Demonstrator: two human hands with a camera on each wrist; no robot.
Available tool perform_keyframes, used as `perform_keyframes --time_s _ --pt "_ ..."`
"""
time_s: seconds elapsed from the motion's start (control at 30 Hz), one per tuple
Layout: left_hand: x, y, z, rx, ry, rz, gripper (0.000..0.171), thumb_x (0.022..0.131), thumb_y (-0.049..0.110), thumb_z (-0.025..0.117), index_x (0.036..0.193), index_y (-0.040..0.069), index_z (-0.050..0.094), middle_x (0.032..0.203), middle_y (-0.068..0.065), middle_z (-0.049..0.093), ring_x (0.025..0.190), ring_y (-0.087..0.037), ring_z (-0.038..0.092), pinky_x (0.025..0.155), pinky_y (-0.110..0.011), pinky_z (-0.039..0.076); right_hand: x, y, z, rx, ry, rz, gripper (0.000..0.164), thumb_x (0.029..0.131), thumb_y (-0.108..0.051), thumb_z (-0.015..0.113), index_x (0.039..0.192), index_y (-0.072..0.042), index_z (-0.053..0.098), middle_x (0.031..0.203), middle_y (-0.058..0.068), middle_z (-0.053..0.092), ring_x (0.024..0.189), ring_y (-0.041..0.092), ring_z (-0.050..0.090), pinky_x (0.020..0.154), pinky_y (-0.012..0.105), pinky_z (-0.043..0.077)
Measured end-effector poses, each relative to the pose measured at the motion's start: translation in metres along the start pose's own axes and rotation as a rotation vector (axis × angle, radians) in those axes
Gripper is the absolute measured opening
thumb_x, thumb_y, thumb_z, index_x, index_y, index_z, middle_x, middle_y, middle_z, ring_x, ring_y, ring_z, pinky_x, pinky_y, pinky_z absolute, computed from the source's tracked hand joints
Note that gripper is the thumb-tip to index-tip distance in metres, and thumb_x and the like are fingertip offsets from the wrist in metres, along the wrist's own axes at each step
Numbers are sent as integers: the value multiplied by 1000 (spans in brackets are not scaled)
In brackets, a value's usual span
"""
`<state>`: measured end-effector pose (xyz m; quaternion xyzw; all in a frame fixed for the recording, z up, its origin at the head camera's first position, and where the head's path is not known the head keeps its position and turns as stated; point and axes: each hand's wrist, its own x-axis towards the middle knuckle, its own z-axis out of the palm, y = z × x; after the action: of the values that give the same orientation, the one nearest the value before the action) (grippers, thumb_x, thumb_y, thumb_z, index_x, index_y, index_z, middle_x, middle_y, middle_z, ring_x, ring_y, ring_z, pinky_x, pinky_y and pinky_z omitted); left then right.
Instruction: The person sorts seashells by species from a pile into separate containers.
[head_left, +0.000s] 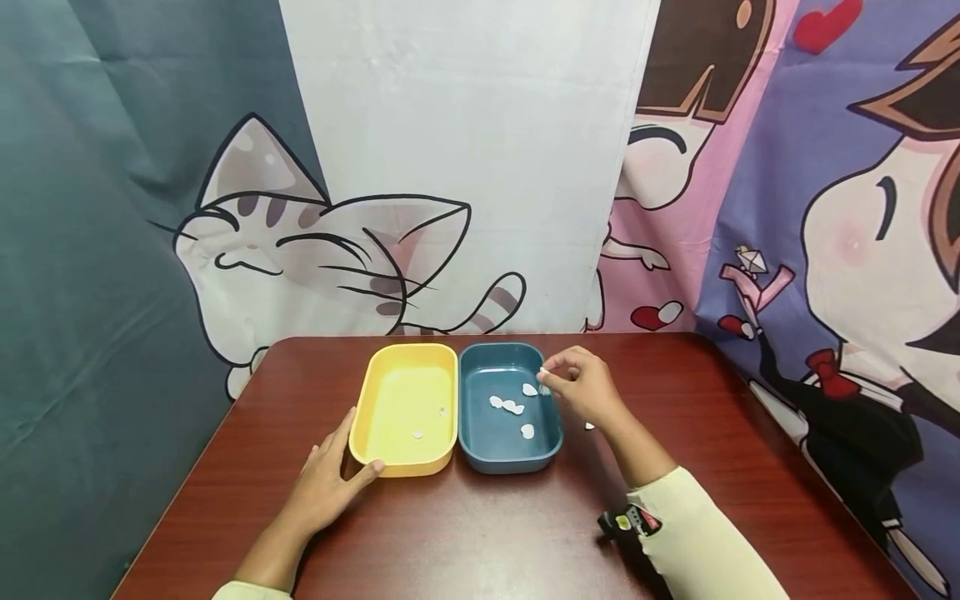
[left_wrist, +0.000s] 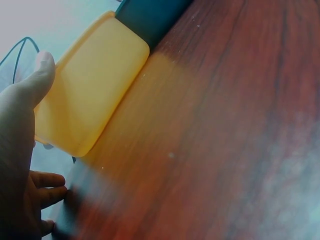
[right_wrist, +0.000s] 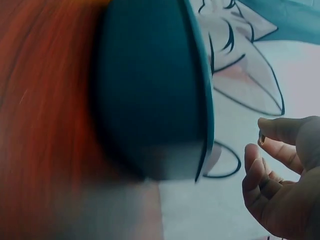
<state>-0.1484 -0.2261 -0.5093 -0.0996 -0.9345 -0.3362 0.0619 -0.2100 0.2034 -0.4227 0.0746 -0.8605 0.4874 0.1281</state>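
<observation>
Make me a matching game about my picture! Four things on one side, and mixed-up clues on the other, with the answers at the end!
Things
1. Left hand
2. Right hand
3. Blue tray
4. Table

Clues
A. Has several white pieces lying inside
B. Is reddish brown
C. Has its thumb against the yellow tray
D. Pinches a small thing between thumb and finger

Right pairs: 1-C, 2-D, 3-A, 4-B
</observation>
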Motion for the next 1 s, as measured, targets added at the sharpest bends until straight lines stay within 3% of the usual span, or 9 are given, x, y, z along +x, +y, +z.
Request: perform_keyframes --time_s 0.27,0.4,0.6,1.0 --pt "3 2 2 1 -7 1 101 101 55 72 176 12 20 171 -29 40 157 -53 42 122 -87 19 4 -27 28 44 -52 -20 10 93 -11 87 97 -5 80 112 23 66 60 17 64 53 22 46" --pt "3 3 1 1 -11 2 102 101 55 73 176 11 20 171 -29 40 157 -53 41 122 -87 19 4 -36 41 72 -83 -20 9 93 -10 86 98 -5 80 113 21 66 62 20 66 56 21 49" --pt "1 4 1 7 -9 8 101 101 54 73 176 11 21 171 -29 42 156 -53 43 121 -87 21 6 -45 59 82 -133 -23 9 95 -12 85 100 -7 80 114 15 67 61 11 61 55 23 51" --pt "0 2 -1 13 -1 5 101 101 54 74 176 12 21 169 -30 43 156 -53 44 121 -87 22 10 -70 96 0 -217 -2 6 95 -16 86 96 -12 81 108 12 67 78 18 59 64 27 51"
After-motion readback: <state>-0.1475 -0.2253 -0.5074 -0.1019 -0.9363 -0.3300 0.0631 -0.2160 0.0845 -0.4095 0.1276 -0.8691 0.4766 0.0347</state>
